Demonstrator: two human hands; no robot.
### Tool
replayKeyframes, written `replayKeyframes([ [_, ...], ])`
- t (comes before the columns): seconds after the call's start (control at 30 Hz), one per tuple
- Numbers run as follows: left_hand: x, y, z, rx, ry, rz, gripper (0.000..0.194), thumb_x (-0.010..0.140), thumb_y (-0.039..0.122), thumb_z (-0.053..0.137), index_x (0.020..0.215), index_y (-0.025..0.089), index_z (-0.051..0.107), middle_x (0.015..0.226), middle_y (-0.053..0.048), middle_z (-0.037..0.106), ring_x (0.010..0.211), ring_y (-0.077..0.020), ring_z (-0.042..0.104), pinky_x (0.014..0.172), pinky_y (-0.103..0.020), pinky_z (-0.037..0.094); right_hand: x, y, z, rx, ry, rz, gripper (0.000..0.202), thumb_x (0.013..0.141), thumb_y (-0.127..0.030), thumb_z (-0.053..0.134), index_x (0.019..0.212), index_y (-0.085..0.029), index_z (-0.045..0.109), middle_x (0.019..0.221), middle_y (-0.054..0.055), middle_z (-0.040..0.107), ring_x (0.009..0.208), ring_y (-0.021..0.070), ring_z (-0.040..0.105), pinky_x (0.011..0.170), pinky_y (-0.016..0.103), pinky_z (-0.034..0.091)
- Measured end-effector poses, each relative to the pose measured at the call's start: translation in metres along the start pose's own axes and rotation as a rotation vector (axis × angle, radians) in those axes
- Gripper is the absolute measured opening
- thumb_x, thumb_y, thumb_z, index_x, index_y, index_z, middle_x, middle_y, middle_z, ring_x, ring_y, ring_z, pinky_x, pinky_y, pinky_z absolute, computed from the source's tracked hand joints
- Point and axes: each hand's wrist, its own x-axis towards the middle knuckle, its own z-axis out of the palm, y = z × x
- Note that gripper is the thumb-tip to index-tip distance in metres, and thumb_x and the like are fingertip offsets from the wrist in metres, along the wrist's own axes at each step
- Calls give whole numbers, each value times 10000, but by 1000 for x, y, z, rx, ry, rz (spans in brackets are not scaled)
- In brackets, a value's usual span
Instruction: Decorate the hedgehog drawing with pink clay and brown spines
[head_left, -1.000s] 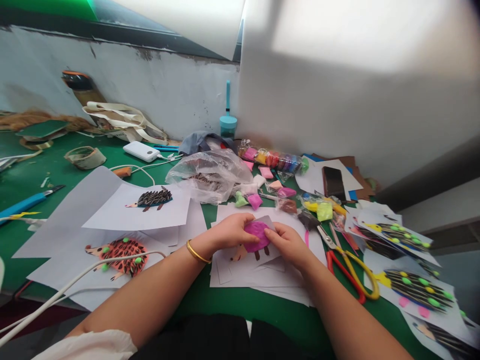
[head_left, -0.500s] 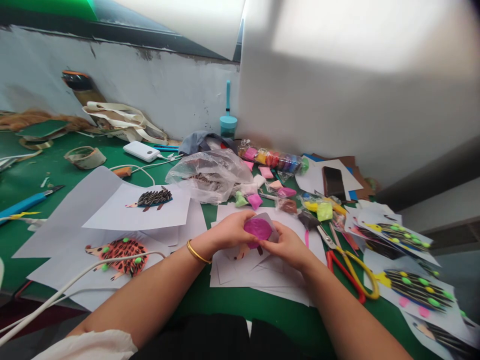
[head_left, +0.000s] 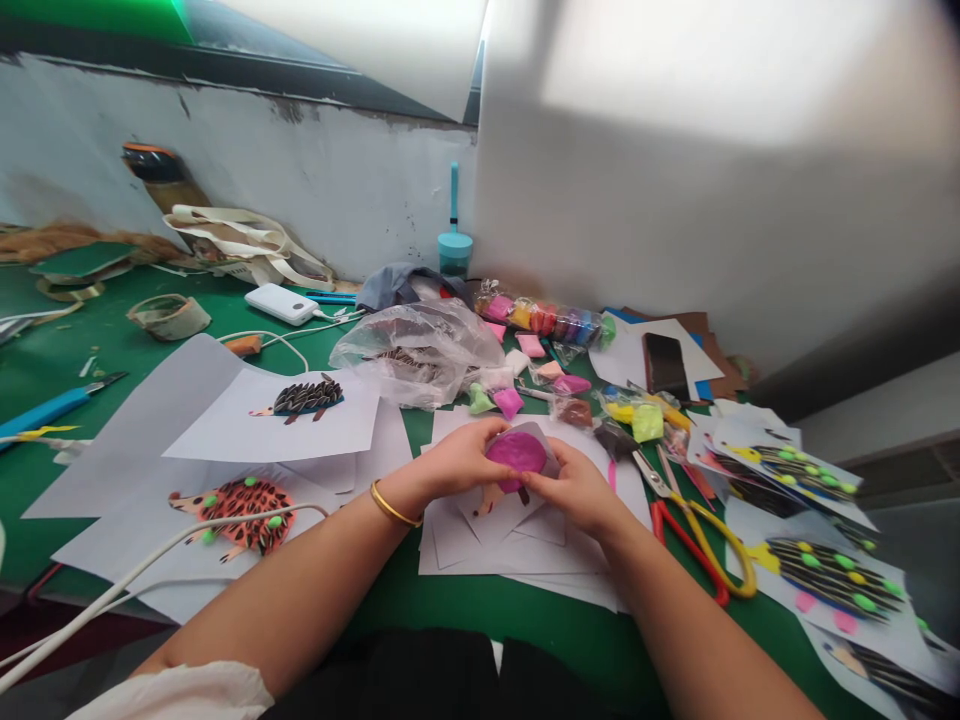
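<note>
Both hands hold a small card with a hedgehog picture [head_left: 517,452] whose body is a smooth purple-pink layer, probably clay. My left hand [head_left: 466,466] is closed on its left side, the thumb pressed along the purple edge. On the other side my right hand [head_left: 571,488] pinches the card, its thumb near the lower edge. A peach snout with dark dots [head_left: 490,499] and a brown leg show below the purple body. Under the hands lies a stack of white paper [head_left: 465,550]. The fingertips behind the card are hidden.
Yellow-and-red handled scissors [head_left: 701,540] lie right of the paper. Bagged clay lumps [head_left: 574,410] and a plastic bag of seeds [head_left: 420,350] lie beyond. Seed hedgehog pictures [head_left: 832,575] sit right, others [head_left: 240,505] left. A white cable [head_left: 187,530] crosses the left side.
My thumbs have shifted slightly on the card, and a little more of the peach snout shows below. The hands otherwise stay in place.
</note>
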Motion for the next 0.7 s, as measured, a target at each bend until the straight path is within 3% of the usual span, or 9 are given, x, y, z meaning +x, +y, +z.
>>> replayKeyframes([
  [0.17, 1, -5, 1, -20, -16, -33, 438, 747, 276, 650, 1173, 200, 580, 804, -6, 703, 533, -151, 637, 560, -260, 485, 0, 4, -1, 71, 11, 58, 345, 835, -368, 649, 1131, -193, 676, 1108, 59, 718, 1030, 266, 650, 929, 379, 489],
  [0.4, 4, -5, -7, 92, 92, 45, 456, 677, 262, 717, 1119, 180, 641, 1029, -55, 689, 902, -203, 646, 787, -289, 507, 2, 9, -4, 118, 36, 83, 326, 828, -376, 648, 1098, -198, 693, 1032, 52, 727, 958, 262, 659, 875, 372, 506],
  [0.7, 5, -8, -7, 63, 75, 7, 513, 677, 274, 734, 1170, 167, 638, 811, -6, 626, 743, -150, 571, 644, -243, 453, 0, 0, -2, 92, 61, 112, 313, 780, -397, 683, 1009, -183, 702, 952, 49, 733, 882, 249, 662, 789, 345, 510],
])
